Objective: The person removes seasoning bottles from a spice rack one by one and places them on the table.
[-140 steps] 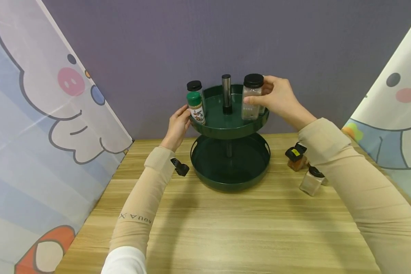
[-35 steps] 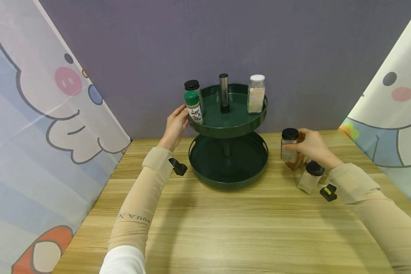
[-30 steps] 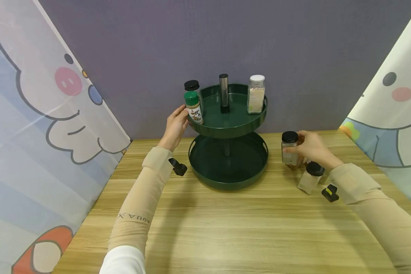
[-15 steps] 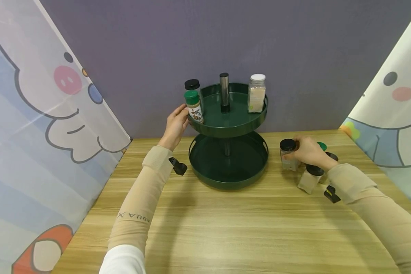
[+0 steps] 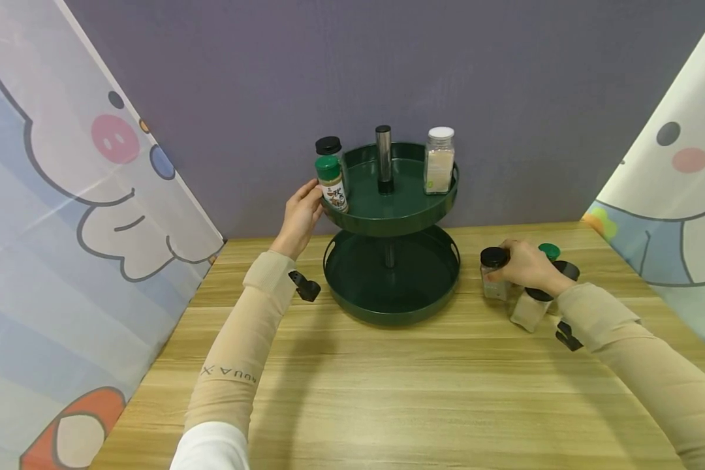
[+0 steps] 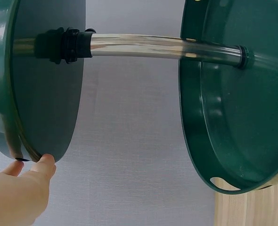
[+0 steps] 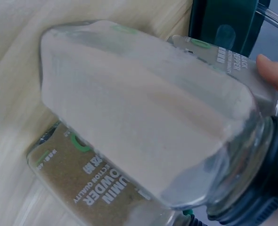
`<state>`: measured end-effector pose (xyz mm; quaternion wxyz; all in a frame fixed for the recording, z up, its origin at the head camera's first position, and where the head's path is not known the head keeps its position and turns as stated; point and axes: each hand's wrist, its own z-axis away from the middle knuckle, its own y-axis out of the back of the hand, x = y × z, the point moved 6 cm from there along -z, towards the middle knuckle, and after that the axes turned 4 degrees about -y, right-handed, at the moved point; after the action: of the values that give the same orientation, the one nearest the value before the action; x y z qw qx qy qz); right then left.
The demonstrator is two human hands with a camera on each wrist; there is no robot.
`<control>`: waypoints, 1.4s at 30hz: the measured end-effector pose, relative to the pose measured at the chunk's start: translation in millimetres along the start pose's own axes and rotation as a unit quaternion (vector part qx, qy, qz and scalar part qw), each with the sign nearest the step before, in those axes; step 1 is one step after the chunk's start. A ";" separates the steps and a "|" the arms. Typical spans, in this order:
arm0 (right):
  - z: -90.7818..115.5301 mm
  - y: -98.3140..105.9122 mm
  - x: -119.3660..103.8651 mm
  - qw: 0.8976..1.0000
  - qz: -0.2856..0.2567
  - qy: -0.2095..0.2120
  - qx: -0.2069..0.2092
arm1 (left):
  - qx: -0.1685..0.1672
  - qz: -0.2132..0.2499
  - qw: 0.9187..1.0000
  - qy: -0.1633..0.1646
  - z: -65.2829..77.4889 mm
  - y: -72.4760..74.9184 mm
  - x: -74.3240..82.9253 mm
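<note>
At the upper tier of a dark green two-tier tray [image 5: 390, 226], my left hand [image 5: 298, 220] grips the left rim; fingertips [image 6: 45, 161] press its edge in the left wrist view. Beside that hand stand a green-capped seasoning bottle [image 5: 334, 194] and a black-lidded jar [image 5: 329, 145]. A white-lidded jar [image 5: 439, 171] stands on the tier's right side. Right of the tray, my right hand [image 5: 529, 266] holds a black-lidded pepper jar [image 5: 493, 288] upright at table level. A jar of pale powder [image 5: 529, 313] leans just in front, large in the right wrist view, partly covering a cumin powder jar [image 7: 82, 172].
Behind the right hand show a green cap [image 5: 549, 250] and a dark lid [image 5: 568, 268], their containers mostly hidden. The wooden table [image 5: 376, 391] extends in front. A grey wall panel [image 5: 258, 98] rises behind the tray's bare lower tier [image 5: 364, 281].
My right hand has brought the pepper jar from the upper tier's right side down to the table, exposing the white-lidded jar. Lately it shifted slightly towards me. My left hand stays on the rim.
</note>
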<state>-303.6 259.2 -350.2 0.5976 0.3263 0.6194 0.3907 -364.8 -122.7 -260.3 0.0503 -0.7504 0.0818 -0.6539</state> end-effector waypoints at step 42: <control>-1.2 -11.0 -4.9 0.998 0.057 0.025 -0.023 | 0.008 -0.006 1.000 0.007 0.6 0.7 -0.5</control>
<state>-303.7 249.5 -357.4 0.5658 0.3376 0.6054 0.4465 -364.4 -123.3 -261.0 0.0524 -0.7461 0.0723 -0.6598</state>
